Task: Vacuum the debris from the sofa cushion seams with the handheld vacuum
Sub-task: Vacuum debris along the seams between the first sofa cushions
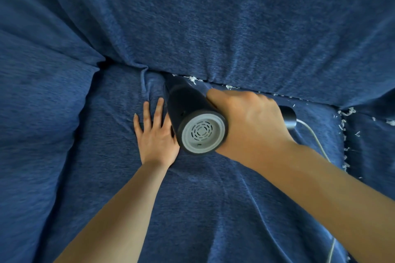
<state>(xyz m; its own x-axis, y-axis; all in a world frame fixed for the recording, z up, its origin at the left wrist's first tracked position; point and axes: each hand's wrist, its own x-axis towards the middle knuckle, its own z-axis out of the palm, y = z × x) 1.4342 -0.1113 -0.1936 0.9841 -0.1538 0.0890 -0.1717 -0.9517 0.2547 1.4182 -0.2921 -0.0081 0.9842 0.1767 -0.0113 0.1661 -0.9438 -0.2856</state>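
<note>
Head view: looking down on a blue fabric sofa, cover loose and wrinkled, fills the whole frame; nothing of the room visible.
Seat cushion (213,198): centre and bottom, creases running toward the back seam.
Back cushion (235,28): upper half, folds dropping into the seam.
Left cushion (38,102): bulges at left edge, deep dark gap where it meets seat and back.
Back seam (267,93): runs along the seat cushion's rear edge, slanting down to the right.
Side seam (344,145): along the seat cushion's right edge.
Debris (193,79): white shreds in the back seam just right of the nozzle; more along the seam to the right, thick at the rear right corner and down the side seam; a few specks on the back cushion.
Handheld vacuum (188,104): black body, grey vented rear cap facing camera, nozzle tip down at the back seam near the seat's rear middle.
Right hand (250,121): fingers wrapped around the vacuum handle, firm grip.
Left hand (154,132): flat, fingers spread, palm pressing the seat cushion just left of the vacuum body, thumb side hidden behind it.
Cord (314,134): white, leaves the handle end, trails over the seat toward the bottom right edge.
</note>
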